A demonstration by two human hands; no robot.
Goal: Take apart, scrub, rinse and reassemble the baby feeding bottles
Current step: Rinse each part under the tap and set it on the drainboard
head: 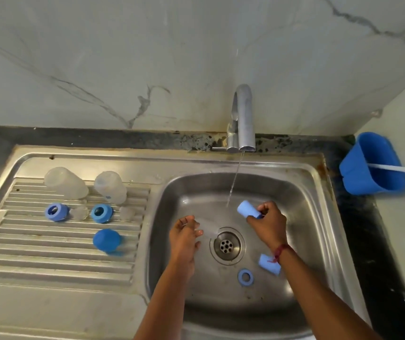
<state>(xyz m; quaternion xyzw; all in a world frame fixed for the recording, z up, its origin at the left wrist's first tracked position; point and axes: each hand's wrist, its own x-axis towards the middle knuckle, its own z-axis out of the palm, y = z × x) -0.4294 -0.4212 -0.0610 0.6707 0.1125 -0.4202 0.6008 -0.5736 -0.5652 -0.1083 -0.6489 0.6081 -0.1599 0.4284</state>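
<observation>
Right grip pinches a pale blue cap by one end, fingers curled round it. The free end points toward the thin stream from the tap, and the cap sits just beside the water, not plainly under it. Left grip hovers low in the basin, fingers loosely bent. A faint clear blur at its fingertips may be a teat or only splash, so I cannot tell if it holds anything. The drain lies between the two hands. On the basin floor near the right wrist are a second cap and, close by, a blue ring. On the drainboard to the left, a bottle and a second bottle stand mouth down. In front of them are two collars, each with a clear teat beside it, then a domed cap. A blue tub sits far right on the dark surface. Judgement: rinse stage for the last set. The cap is likely light, stiff and slick when wet, so hold it across the wall near the closed end with the mouth to the water. Teats are likely soft and floppy, so take them by the base rim. Hold the bottles round the body.
</observation>
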